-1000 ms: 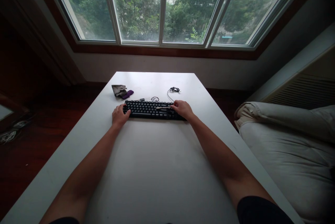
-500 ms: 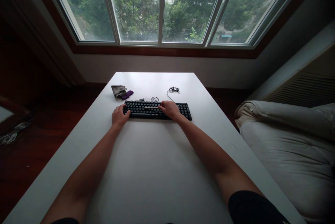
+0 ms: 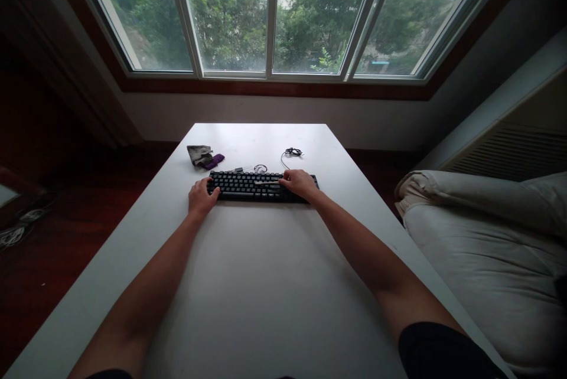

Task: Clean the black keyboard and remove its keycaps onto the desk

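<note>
A black keyboard (image 3: 239,187) lies lengthwise across the white table (image 3: 266,284). My left hand (image 3: 202,195) grips its left end, thumb along the front edge and fingers at the side. Over the keys toward the right, my right hand (image 3: 299,183) pinches a thin, pale, stick-like tool (image 3: 266,182). The tool points left, low over the keys; whether its tip touches them is hard to see. My right hand and wrist hide part of the keyboard's right end.
A grey cloth (image 3: 199,154) and a purple cloth (image 3: 215,161) lie behind the keyboard at left. A coiled black cable (image 3: 293,152) sits behind it at right. Small items, including a thin loop (image 3: 260,168), lie at its back edge. A pale padded seat (image 3: 478,249) stands right of the table.
My right hand has slid right along the keyboard, carrying the pale tool with it. My left hand keeps its hold on the left end.
</note>
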`<action>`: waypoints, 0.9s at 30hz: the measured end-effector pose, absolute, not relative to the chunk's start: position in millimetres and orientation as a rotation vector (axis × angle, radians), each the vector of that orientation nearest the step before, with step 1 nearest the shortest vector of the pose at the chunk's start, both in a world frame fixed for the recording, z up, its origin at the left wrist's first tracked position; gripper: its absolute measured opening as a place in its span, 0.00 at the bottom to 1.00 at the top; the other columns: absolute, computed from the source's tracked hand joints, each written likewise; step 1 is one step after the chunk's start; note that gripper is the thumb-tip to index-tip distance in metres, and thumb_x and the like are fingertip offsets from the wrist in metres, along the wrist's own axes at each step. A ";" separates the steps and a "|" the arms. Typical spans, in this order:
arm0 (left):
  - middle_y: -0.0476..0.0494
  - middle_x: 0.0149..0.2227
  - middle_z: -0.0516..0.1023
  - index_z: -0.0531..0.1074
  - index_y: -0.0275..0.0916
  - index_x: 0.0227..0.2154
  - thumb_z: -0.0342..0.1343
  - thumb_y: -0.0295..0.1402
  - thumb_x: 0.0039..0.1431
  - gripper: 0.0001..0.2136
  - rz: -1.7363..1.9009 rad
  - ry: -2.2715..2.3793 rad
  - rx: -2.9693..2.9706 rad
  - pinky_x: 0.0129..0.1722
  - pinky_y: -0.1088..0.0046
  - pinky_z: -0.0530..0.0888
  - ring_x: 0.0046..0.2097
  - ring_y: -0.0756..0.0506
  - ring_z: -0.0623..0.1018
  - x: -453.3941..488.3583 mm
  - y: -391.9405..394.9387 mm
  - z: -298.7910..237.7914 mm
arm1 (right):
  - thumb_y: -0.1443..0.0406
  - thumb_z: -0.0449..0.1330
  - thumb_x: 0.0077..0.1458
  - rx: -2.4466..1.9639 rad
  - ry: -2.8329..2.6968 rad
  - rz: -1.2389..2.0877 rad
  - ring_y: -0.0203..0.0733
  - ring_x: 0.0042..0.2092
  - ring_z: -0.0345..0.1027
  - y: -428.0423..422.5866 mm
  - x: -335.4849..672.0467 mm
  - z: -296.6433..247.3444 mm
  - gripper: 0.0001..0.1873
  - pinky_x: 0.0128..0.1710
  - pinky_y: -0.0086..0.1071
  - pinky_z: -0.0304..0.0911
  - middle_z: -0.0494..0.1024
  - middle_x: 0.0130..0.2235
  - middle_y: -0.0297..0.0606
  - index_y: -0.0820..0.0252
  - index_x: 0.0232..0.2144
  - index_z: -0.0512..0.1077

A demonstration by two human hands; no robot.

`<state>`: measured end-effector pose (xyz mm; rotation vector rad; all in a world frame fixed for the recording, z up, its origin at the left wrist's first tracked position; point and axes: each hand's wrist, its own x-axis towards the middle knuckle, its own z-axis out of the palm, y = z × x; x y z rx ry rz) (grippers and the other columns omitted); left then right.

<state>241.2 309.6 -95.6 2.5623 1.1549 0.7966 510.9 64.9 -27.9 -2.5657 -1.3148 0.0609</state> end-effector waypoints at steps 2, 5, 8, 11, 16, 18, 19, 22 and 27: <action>0.37 0.51 0.72 0.68 0.43 0.53 0.54 0.44 0.60 0.20 0.802 1.154 2.564 0.55 0.58 0.68 0.53 0.36 0.72 241.0 310.1 -95.3 | 0.49 0.57 0.60 -2.558 -1.321 0.052 0.43 0.40 0.70 69.7 508.0 -27.3 0.17 0.33 0.31 0.55 0.80 0.39 0.39 0.54 0.36 0.77; 0.37 0.51 0.72 0.68 0.43 0.53 0.54 0.44 0.60 0.20 0.795 1.156 2.559 0.55 0.57 0.68 0.53 0.36 0.72 241.1 311.4 -94.9 | 0.49 0.57 0.61 -2.538 -1.345 0.046 0.43 0.40 0.71 80.9 499.7 -27.7 0.17 0.33 0.30 0.56 0.80 0.39 0.39 0.54 0.36 0.76; 0.37 0.52 0.72 0.67 0.43 0.53 0.54 0.44 0.60 0.20 0.783 1.146 2.552 0.55 0.57 0.68 0.53 0.36 0.72 241.3 312.3 -94.8 | 0.49 0.56 0.61 -2.520 -1.368 0.037 0.42 0.40 0.71 94.1 490.7 -27.8 0.17 0.33 0.30 0.57 0.80 0.39 0.38 0.53 0.36 0.76; 0.37 0.52 0.72 0.67 0.43 0.53 0.54 0.44 0.60 0.20 0.789 1.141 2.544 0.56 0.57 0.67 0.54 0.36 0.72 241.9 312.6 -95.2 | 0.49 0.56 0.61 -2.501 -1.399 0.042 0.43 0.41 0.71 108.0 482.9 -26.8 0.17 0.34 0.30 0.57 0.80 0.39 0.38 0.53 0.36 0.76; 0.38 0.52 0.72 0.67 0.43 0.53 0.53 0.44 0.60 0.20 0.786 1.135 2.546 0.56 0.57 0.68 0.53 0.36 0.72 242.6 312.0 -94.1 | 0.48 0.56 0.61 -2.475 -1.424 0.068 0.43 0.40 0.71 126.1 471.4 -26.5 0.17 0.33 0.30 0.57 0.80 0.39 0.38 0.52 0.36 0.76; 0.38 0.52 0.72 0.67 0.43 0.53 0.53 0.43 0.60 0.20 0.782 1.138 2.545 0.56 0.58 0.68 0.54 0.36 0.72 242.5 311.2 -92.8 | 0.48 0.55 0.62 -2.479 -1.435 0.089 0.43 0.40 0.71 127.4 470.0 -27.5 0.18 0.34 0.30 0.57 0.80 0.40 0.38 0.51 0.37 0.76; 0.38 0.52 0.72 0.67 0.43 0.53 0.53 0.43 0.60 0.20 0.779 1.141 2.542 0.56 0.58 0.67 0.54 0.36 0.72 242.5 310.7 -92.1 | 0.48 0.55 0.62 -2.484 -1.439 0.101 0.43 0.40 0.71 126.3 470.8 -28.2 0.18 0.34 0.30 0.57 0.80 0.40 0.38 0.51 0.37 0.77; 0.38 0.52 0.72 0.67 0.43 0.53 0.54 0.43 0.60 0.20 0.769 1.144 2.535 0.56 0.57 0.68 0.54 0.36 0.72 242.0 310.1 -91.1 | 0.48 0.55 0.61 -2.503 -1.435 0.127 0.43 0.41 0.71 117.8 479.5 -30.1 0.18 0.33 0.30 0.57 0.80 0.39 0.38 0.51 0.38 0.77; 0.38 0.52 0.72 0.67 0.43 0.53 0.54 0.44 0.60 0.20 0.792 1.129 2.533 0.56 0.57 0.68 0.54 0.36 0.72 241.1 313.7 -94.2 | 0.49 0.57 0.60 -2.522 -1.438 0.180 0.42 0.40 0.71 100.8 507.6 -29.7 0.17 0.32 0.29 0.57 0.80 0.37 0.37 0.52 0.37 0.78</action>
